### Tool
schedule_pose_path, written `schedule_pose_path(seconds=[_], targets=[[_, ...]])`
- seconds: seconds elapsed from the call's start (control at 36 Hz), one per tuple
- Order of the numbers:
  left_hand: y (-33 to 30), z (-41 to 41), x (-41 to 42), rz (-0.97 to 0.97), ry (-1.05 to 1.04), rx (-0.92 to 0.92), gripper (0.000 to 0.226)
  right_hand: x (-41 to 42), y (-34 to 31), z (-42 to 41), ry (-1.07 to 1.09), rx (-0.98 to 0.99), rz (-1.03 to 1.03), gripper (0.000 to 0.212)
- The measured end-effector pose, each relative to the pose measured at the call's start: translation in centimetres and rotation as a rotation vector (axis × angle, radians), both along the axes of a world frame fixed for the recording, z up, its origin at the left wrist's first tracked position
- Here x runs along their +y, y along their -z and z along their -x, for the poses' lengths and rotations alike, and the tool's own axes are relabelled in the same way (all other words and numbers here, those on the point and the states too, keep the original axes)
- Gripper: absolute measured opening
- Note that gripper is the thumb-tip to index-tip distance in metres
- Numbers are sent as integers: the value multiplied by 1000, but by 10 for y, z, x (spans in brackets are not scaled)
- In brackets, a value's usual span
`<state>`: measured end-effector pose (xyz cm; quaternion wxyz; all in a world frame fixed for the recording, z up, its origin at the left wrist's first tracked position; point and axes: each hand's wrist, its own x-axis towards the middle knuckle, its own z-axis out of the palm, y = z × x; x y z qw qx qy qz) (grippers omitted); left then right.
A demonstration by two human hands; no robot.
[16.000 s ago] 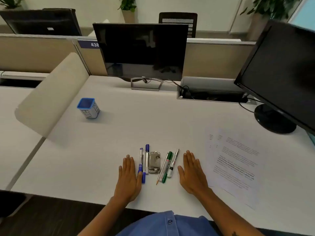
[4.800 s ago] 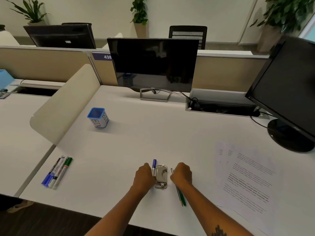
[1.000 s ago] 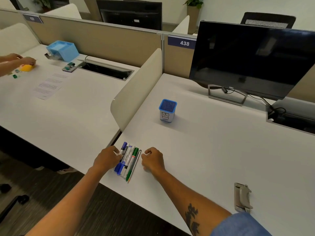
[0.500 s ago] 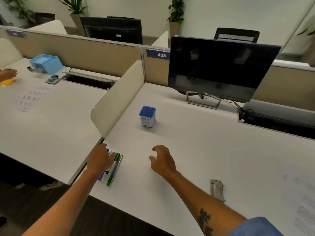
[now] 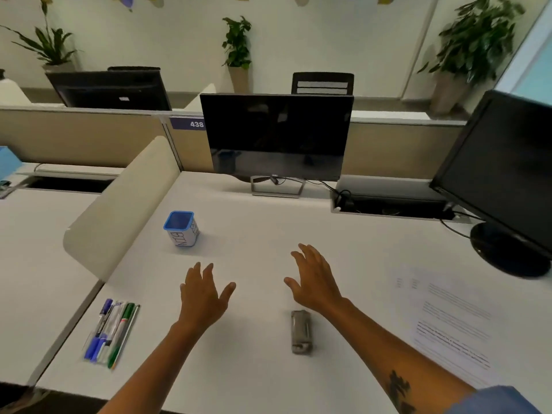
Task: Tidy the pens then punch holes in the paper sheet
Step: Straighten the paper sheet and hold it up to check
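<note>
White desk (image 5: 254,234), pens (image 5: 112,331) bunched lengthwise, hole punch (image 5: 301,331) lengthwise, left hand (image 5: 203,297), right hand (image 5: 316,282) spread empty

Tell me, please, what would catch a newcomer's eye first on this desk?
Two open hands, the left hand and right hand, hover mid-desk, holding nothing. A neat row of pens lies at the near left edge, and a metal hole punch sits below the right hand, with the paper sheet farther right.
</note>
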<state>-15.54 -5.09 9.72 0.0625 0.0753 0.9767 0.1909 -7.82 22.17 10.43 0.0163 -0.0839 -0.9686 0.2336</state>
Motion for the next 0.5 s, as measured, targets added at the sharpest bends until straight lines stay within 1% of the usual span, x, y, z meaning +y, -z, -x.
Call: schedule_pose_path(seconds=[0.22,0.5], targets=[[0,-40,112,-37,216,22,88,107,0,-62,148,-44,-21,70],[13,-96,235,-71,433,-92,88,215,9,-139,358,-127,-4,68]])
